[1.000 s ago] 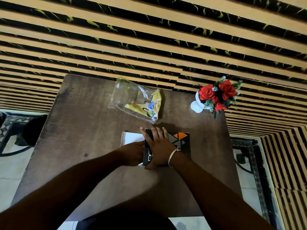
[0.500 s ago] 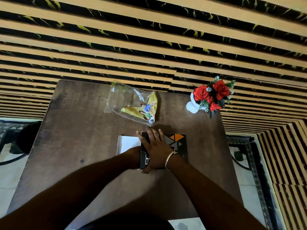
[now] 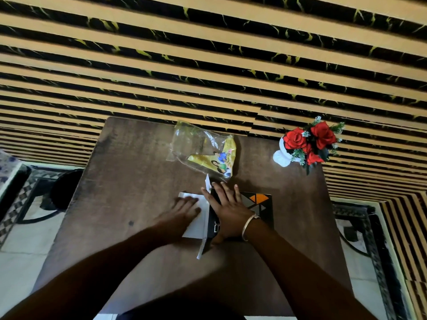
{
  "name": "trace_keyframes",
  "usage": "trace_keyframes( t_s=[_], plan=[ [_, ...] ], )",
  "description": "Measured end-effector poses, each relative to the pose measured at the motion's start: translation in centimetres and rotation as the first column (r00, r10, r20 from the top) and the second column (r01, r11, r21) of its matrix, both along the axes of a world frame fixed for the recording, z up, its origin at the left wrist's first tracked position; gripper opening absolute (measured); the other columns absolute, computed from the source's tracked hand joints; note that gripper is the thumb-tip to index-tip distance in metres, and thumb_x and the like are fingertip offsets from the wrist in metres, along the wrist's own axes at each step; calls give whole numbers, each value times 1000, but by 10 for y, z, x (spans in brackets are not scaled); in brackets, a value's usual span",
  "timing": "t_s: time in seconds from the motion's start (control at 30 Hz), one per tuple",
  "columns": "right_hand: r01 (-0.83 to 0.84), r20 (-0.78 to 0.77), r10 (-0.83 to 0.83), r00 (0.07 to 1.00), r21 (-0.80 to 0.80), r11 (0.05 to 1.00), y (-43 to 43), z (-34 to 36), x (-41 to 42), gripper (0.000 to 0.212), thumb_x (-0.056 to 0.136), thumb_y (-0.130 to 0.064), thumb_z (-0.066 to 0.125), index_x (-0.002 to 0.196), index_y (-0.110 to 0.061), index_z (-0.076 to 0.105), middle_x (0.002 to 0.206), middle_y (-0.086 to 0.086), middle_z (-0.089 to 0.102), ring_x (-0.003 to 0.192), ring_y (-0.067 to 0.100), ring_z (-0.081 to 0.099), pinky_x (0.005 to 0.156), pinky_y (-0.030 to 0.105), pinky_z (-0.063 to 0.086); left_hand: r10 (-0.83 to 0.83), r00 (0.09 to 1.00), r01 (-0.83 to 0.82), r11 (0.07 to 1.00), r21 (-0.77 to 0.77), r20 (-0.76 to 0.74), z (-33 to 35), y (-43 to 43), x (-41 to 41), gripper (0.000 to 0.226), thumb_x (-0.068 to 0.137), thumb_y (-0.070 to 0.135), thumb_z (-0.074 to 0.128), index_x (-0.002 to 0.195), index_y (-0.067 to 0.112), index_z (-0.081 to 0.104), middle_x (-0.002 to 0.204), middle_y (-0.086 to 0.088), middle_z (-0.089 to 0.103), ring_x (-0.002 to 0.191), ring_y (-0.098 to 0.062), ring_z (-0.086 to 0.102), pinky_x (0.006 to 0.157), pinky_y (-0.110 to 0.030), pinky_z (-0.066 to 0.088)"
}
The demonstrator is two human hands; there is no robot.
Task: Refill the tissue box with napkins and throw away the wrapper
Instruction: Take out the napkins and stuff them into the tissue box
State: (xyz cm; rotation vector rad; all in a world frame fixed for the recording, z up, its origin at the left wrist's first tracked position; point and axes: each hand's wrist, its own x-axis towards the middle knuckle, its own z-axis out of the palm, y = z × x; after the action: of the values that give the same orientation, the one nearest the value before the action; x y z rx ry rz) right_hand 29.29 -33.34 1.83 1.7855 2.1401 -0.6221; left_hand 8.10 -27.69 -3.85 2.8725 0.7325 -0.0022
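Observation:
A black tissue box point(image 3: 261, 205) with an orange and grey pattern lies flat on the brown table point(image 3: 129, 172). My right hand point(image 3: 227, 210) presses flat on its left part, fingers spread. White napkins point(image 3: 198, 224) stick out of the box's open left end, with white end flaps showing above and below the opening. My left hand point(image 3: 181, 214) lies flat on the napkins, fingers apart. The clear and yellow wrapper point(image 3: 203, 148) lies behind the box, apart from both hands.
A white vase with red flowers point(image 3: 305, 144) stands at the table's far right corner. A striped black and tan wall runs behind the table. A dark round stool point(image 3: 62, 190) sits on the floor at the left.
My left hand has slid left, away from the box's open end, onto the exposed napkins. More of the napkin stack and the white end flaps now show. My right hand stays on the box.

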Motion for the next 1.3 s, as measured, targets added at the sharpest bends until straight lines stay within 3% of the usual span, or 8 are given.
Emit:
trace_keyframes(
  t_s=[0.1, 0.2, 0.27, 0.47, 0.77, 1.0, 1.13, 1.3],
  plan=[
    [1, -26, -1, 1000, -4, 1000, 3, 1, -14, 151, 48, -81, 74, 151, -32, -25, 163, 15, -17, 149, 36, -23, 115, 64, -15, 401, 915, -403, 907, -122, -44, -8, -1, -18, 66, 78, 32, 67, 137, 14, 44, 138, -20, 48, 122, -40, 53, 100, -46, 45],
    [0, -19, 0, 1000, 20, 1000, 6, 0, -24, 147, 50, -78, 74, 152, -33, -22, 163, 16, -2, 150, 38, -14, 115, 65, -15, 652, 758, -590, 672, -448, -23, -1, -7, -20, 60, 88, 33, 57, 142, 13, 41, 133, -12, 49, 117, -32, 51, 95, -40, 43],
    [-5, -12, 5, 1000, 50, 999, 7, 0, -25, 141, 53, -78, 72, 155, -29, -13, 159, 13, 12, 150, 38, -4, 115, 66, -12, 714, 700, -581, 592, -559, 28, 4, -11, -16, 52, 89, 24, 58, 138, 12, 47, 128, -11, 58, 114, -31, 57, 91, -37, 46],
    [-42, 40, 38, 998, 114, 993, 2, -11, -24, 123, 59, -83, 59, 155, -21, 14, 152, 11, 28, 149, 38, 3, 115, 66, -11, 803, 595, -636, 450, -627, -28, 7, -19, -8, 26, 90, 12, 57, 115, 6, 58, 105, -12, 69, 94, -33, 65, 71, -28, 41],
    [-76, 11, 75, 997, 178, 981, -7, -11, -23, 108, 62, -73, 53, 153, -29, 17, 148, 10, 33, 150, 40, -9, 114, 67, -10, 871, 490, -660, 338, -671, -43, 6, -24, -7, 17, 96, 15, 52, 112, 9, 52, 95, -14, 68, 75, -25, 59, 63, -30, 42],
    [-8, -9, 10, 1000, 215, 977, -10, -16, -31, 89, 72, -56, 48, 152, -26, 22, 143, 12, 39, 150, 41, -6, 116, 66, -8, 902, 432, -616, 283, -735, -14, 12, -30, -6, 12, 98, 21, 50, 103, 11, 53, 88, -5, 66, 74, -26, 64, 60, -33, 48],
    [71, -94, -50, 994, 243, 967, -9, -15, -33, 92, 76, -46, 53, 155, -25, 10, 154, 11, 30, 152, 35, -6, 118, 63, -7, 931, 366, -487, 210, -848, 20, 16, -38, -3, 23, 100, 39, 48, 95, 18, 55, 82, -2, 68, 75, -23, 67, 62, -43, 54],
    [169, -131, -134, 982, 316, 934, -13, -13, -22, 100, 78, -58, 48, 158, -18, 2, 166, 5, -7, 150, 24, -23, 120, 60, -8, 933, 358, -371, 173, -912, 31, 18, -42, 7, 29, 91, 36, 65, 115, 23, 57, 109, 3, 70, 96, -16, 68, 75, -31, 57]
  ],
)
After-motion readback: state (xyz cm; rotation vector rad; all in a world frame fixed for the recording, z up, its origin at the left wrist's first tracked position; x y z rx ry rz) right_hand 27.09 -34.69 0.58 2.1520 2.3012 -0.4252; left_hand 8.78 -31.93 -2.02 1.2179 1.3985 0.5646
